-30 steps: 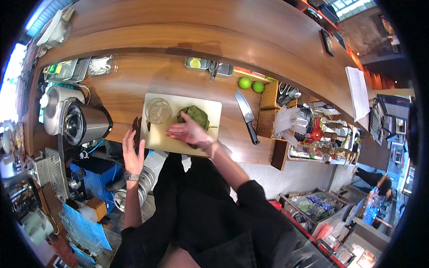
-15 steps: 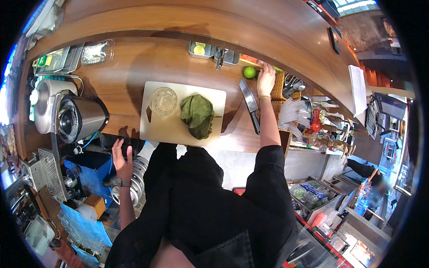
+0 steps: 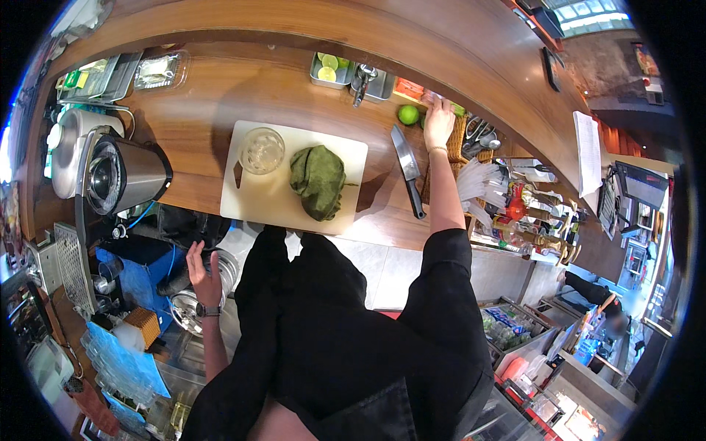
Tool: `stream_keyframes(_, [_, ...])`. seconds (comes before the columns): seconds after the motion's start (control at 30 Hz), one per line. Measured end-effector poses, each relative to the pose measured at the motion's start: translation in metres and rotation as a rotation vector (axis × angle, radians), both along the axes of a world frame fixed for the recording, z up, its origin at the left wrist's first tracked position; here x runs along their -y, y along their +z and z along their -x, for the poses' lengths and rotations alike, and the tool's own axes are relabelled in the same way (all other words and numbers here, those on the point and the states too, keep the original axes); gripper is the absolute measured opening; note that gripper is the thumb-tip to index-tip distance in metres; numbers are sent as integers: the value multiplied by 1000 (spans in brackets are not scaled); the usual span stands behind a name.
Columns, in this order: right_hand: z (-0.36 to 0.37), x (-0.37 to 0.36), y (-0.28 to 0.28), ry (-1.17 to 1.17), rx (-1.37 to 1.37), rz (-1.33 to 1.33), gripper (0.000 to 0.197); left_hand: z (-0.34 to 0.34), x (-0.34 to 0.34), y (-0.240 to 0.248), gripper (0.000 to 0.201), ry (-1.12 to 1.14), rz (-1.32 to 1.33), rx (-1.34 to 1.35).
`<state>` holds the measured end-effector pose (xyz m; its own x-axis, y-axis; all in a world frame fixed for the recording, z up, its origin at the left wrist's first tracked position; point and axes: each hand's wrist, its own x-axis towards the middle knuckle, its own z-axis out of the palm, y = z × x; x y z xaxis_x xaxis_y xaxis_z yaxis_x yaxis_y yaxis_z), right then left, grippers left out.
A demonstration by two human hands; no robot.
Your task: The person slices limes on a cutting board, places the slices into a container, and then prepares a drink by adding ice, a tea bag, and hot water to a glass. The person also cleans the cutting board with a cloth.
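My right hand (image 3: pixel 439 125) reaches to the back of the wooden counter, its fingers bunched over small packets (image 3: pixel 412 90) under the ledge. What those fingers grip, if anything, is hidden. Just left of them lies a green lime (image 3: pixel 408 114). A knife with a black handle (image 3: pixel 407 163) rests on the counter beside my right forearm. My left hand (image 3: pixel 204 279) hangs in the air below the counter's front edge, fingers spread and holding nothing. On the white cutting board (image 3: pixel 294 213) stand a clear glass (image 3: pixel 262 151) and a crumpled green cloth (image 3: pixel 318 181).
Metal containers, one with cut limes (image 3: pixel 328 67), line the back edge. A wicker basket (image 3: pixel 457 140) with utensils and clear plastic pieces (image 3: pixel 482 184) borders the right side. A steel appliance (image 3: pixel 129 180) occupies the left end. Another person (image 3: pixel 588 290) is far off at right.
The view has shifted slightly, so the board and knife sit a little further left. My right hand stays at the packets, and my left hand remains spread below the counter.
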<state>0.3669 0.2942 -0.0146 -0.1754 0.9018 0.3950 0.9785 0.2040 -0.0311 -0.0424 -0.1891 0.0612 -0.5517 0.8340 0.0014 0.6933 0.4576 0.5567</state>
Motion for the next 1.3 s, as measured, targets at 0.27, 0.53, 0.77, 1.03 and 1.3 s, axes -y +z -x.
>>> stream_keyframes(0.27, [-4,-4,-5,17,26,-87,29,-18,8,3,39,45,22,25])
stream_keyframes(0.53, [-30,-78,-17,228,122,216,35,-18,24,13,37,84,-7,-11])
stream_keyframes(0.77, [-42,-55,45,270,55,82,33,-11,27,12,35,48,-48,-61])
stream_keyframes(1.03, [74,138,115,387,-489,519,25,-35,-25,-18,43,-140,-81,201])
stream_keyframes(1.3, [202,289,42,282,-1099,1192,35,-20,-93,-72,46,-254,-112,1008])
